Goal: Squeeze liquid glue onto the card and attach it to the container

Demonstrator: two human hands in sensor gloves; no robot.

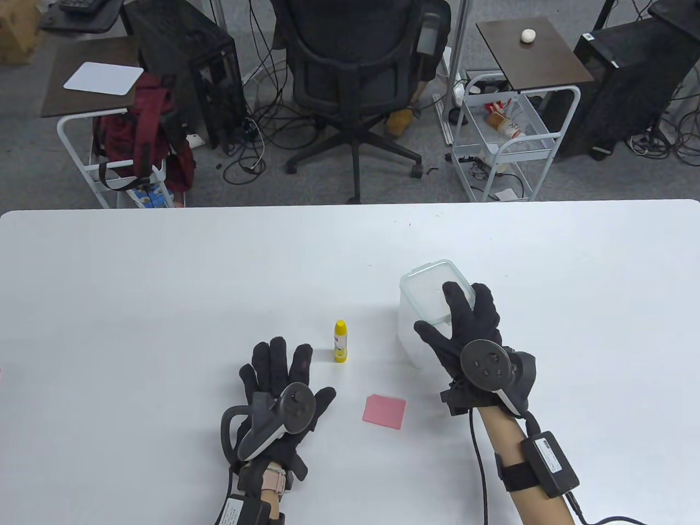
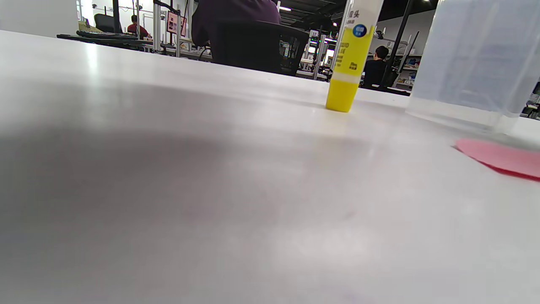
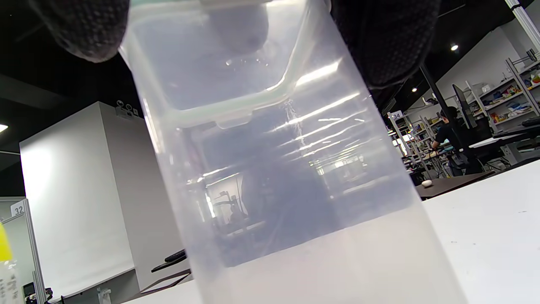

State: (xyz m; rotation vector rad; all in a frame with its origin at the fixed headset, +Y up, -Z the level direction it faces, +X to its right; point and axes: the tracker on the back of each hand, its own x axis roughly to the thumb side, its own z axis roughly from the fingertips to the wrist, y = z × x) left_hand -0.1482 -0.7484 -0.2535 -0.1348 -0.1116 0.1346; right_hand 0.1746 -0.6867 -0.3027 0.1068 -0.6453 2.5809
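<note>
A clear plastic container (image 1: pixel 424 328) with its lid on stands upright on the white table (image 1: pixel 164 306). My right hand (image 1: pixel 456 317) grips it from above, thumb on its left side and fingers across the lid. In the right wrist view the container (image 3: pixel 287 177) fills the frame, with my fingertips (image 3: pixel 379 38) at its top. A yellow glue bottle (image 1: pixel 340 340) stands upright left of the container. A pink card (image 1: pixel 384 412) lies flat in front of both. My left hand (image 1: pixel 284 372) rests flat and empty on the table, left of the card. The left wrist view shows the bottle (image 2: pixel 348 63), container (image 2: pixel 476 59) and card (image 2: pixel 502 158).
The table's far edge (image 1: pixel 350 206) runs across the middle of the table view. Beyond it are an office chair (image 1: pixel 355 71), two small side carts (image 1: pixel 514 126) and computer towers on the floor.
</note>
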